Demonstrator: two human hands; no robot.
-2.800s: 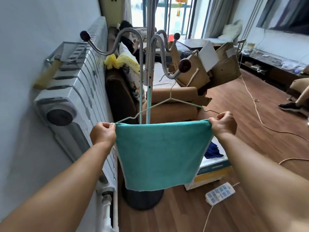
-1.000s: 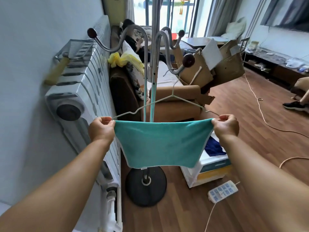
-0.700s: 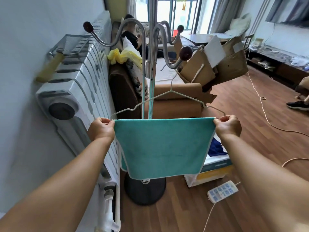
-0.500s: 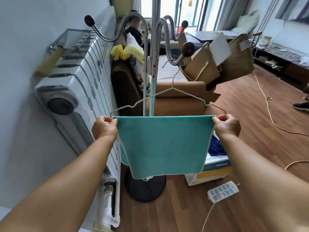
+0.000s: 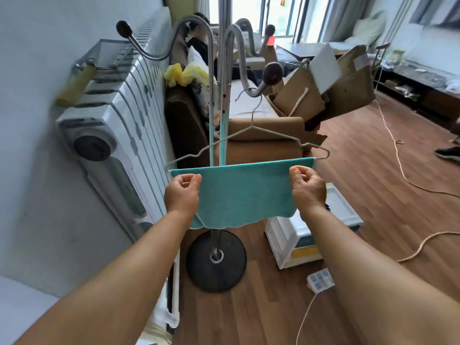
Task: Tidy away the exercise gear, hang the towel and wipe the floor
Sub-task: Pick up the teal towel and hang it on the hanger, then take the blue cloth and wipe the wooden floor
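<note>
A teal towel hangs folded over the bottom bar of a wire hanger, which hangs from a hook of the metal coat stand. My left hand is at the towel's left edge just below the bar, fingers curled, thumb and forefinger pinching the front layer. At the right edge my right hand pinches the cloth the same way. The towel's lower hem ends above the stand's round black base.
A white radiator lines the wall on the left. Behind the stand are a brown sofa and cardboard boxes. A white crate, a power strip and cords lie on the wood floor.
Both hands have slid from the hanger's ends down onto the towel just below the bar. The towel's front flap hangs shorter than half a second ago.
</note>
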